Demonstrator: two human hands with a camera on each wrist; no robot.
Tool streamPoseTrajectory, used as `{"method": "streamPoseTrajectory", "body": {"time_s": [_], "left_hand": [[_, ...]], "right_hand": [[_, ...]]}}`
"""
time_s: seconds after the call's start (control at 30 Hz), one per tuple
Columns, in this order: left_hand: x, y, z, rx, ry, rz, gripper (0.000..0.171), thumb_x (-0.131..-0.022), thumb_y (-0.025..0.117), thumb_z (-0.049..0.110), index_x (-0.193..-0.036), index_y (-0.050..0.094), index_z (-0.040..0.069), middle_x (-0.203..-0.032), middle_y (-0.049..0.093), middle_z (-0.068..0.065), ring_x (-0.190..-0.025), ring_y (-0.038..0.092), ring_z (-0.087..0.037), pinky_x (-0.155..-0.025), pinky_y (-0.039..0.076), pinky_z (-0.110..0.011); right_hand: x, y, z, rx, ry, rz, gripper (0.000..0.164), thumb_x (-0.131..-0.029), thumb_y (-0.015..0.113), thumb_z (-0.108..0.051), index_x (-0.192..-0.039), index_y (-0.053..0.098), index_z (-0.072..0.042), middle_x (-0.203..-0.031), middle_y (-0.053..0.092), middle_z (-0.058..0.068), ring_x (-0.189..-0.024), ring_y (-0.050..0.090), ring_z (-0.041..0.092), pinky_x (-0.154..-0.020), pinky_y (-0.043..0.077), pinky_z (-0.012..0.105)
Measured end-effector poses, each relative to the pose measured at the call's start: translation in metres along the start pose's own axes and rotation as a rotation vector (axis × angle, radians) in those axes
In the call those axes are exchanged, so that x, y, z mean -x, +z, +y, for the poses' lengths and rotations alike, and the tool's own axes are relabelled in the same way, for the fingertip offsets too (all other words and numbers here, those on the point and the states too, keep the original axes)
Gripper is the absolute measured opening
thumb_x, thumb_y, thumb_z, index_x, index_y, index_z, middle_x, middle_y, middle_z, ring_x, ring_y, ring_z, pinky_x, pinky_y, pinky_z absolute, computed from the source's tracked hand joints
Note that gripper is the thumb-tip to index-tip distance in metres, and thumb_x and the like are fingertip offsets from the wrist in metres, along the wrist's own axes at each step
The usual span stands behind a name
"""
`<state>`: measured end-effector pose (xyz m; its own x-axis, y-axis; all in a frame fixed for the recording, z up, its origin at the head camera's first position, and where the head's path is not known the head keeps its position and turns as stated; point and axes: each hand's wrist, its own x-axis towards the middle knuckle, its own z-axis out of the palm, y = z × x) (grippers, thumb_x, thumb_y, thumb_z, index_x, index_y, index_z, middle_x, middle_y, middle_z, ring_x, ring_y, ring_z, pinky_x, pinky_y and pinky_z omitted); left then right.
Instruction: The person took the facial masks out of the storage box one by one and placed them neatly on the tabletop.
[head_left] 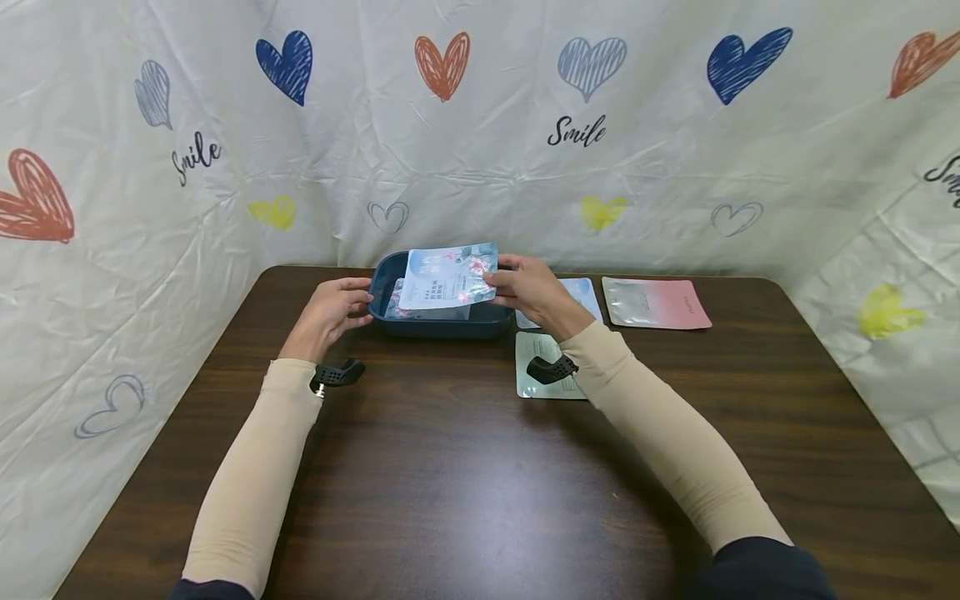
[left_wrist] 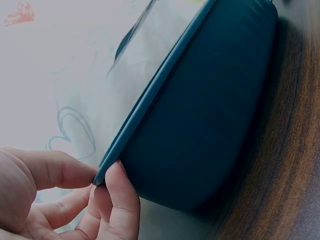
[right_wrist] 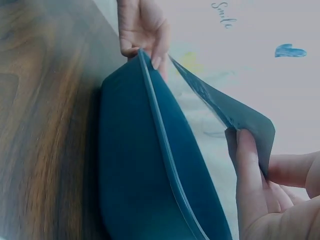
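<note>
A dark blue plastic basin [head_left: 450,330] stands near the back edge of the table. My left hand [head_left: 327,315] pinches its left rim between thumb and fingers, as the left wrist view shows up close. With my right hand [head_left: 538,292] I hold a light blue sheet mask packet [head_left: 442,279] with a flower print by its right edge. The packet is tilted above the basin's opening, clear of the rim in the right wrist view. Another flower-printed packet [head_left: 395,305] lies inside the basin, mostly covered by the held one.
Right of the basin lie a pale blue packet [head_left: 583,293], partly behind my right hand, and a silver and pink packet [head_left: 660,303]. A pale green packet [head_left: 529,367] lies nearer, under my right wrist. Behind the brown table [head_left: 420,467] hangs a heart-printed white cloth [head_left: 480,142].
</note>
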<state>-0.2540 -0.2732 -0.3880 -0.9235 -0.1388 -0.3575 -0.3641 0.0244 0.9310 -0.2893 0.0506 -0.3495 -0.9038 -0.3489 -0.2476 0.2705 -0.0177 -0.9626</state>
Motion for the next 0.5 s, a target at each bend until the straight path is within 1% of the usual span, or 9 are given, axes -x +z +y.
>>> {"method": "streamPoseTrajectory", "body": {"time_s": [0.03, 0.07, 0.13, 0.23, 0.5], "left_hand": [[0.0, 0.0, 0.0, 0.002, 0.003, -0.001, 0.044, -0.102, 0.057, 0.006, -0.146, 0.053, 0.008, -0.142, 0.051, -0.019, -0.111, 0.055, -0.027, -0.083, 0.058, -0.028], [0.0, 0.0, -0.001, 0.004, 0.005, -0.004, 0.045, -0.102, 0.057, 0.007, -0.147, 0.053, 0.008, -0.142, 0.051, -0.019, -0.111, 0.055, -0.027, -0.082, 0.058, -0.028], [-0.001, 0.001, -0.001, 0.008, 0.004, 0.001, 0.044, -0.102, 0.058, 0.006, -0.145, 0.054, 0.008, -0.141, 0.052, -0.019, -0.11, 0.056, -0.027, -0.08, 0.058, -0.028], [-0.001, 0.001, -0.002, 0.008, 0.003, 0.003, 0.044, -0.102, 0.058, 0.006, -0.145, 0.054, 0.008, -0.14, 0.052, -0.019, -0.111, 0.056, -0.028, -0.079, 0.059, -0.028], [-0.002, 0.0, -0.002, 0.006, 0.007, 0.004, 0.044, -0.102, 0.057, 0.006, -0.146, 0.053, 0.007, -0.14, 0.052, -0.019, -0.109, 0.056, -0.026, -0.084, 0.058, -0.03]], "right_hand": [[0.002, -0.002, -0.001, -0.006, 0.0, 0.001, 0.048, -0.1, 0.061, -0.004, -0.146, 0.049, -0.004, -0.099, 0.069, 0.007, -0.078, 0.072, 0.014, -0.078, 0.06, 0.03], [0.005, -0.005, -0.001, -0.007, -0.001, 0.002, 0.048, -0.1, 0.062, -0.004, -0.147, 0.049, -0.004, -0.097, 0.07, 0.006, -0.077, 0.072, 0.014, -0.072, 0.059, 0.027], [0.01, -0.011, -0.002, -0.01, -0.003, -0.001, 0.05, -0.1, 0.062, -0.004, -0.148, 0.048, -0.003, -0.095, 0.07, 0.005, -0.076, 0.072, 0.013, -0.07, 0.059, 0.026], [0.017, -0.021, -0.002, -0.018, -0.005, 0.002, 0.052, -0.1, 0.061, -0.003, -0.15, 0.045, -0.003, -0.094, 0.071, 0.004, -0.076, 0.072, 0.013, -0.071, 0.058, 0.027], [0.035, -0.051, 0.002, 0.002, -0.019, 0.012, 0.048, -0.101, 0.061, -0.006, -0.146, 0.047, -0.001, -0.093, 0.072, 0.002, -0.078, 0.071, 0.013, -0.07, 0.057, 0.026]]}}
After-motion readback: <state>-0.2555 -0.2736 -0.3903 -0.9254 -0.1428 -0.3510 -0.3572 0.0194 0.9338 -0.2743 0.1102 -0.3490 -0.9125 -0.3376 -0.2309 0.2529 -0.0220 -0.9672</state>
